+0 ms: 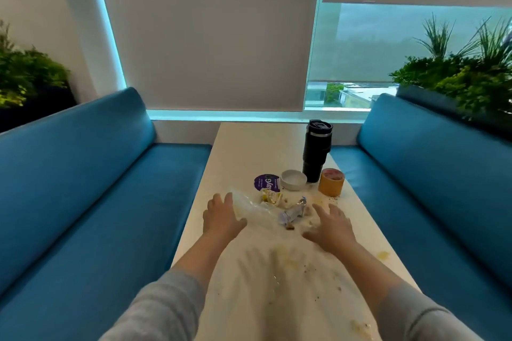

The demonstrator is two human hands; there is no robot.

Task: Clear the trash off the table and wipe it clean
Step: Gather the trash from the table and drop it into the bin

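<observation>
A crushed clear plastic bottle lies across the middle of the white table, with a yellow crumpled wrapper and a blue-white wrapper beside it. My left hand hovers at the bottle's left end with spread fingers, holding nothing. My right hand is stretched out flat to the right of the wrappers, over a crumpled pale scrap. Crumbs and yellowish stains dot the near half of the table.
Behind the trash stand a purple round lid, a small white bowl, a tall black tumbler and a brown roll of tape. Blue benches flank the table on both sides. Plants stand behind each bench.
</observation>
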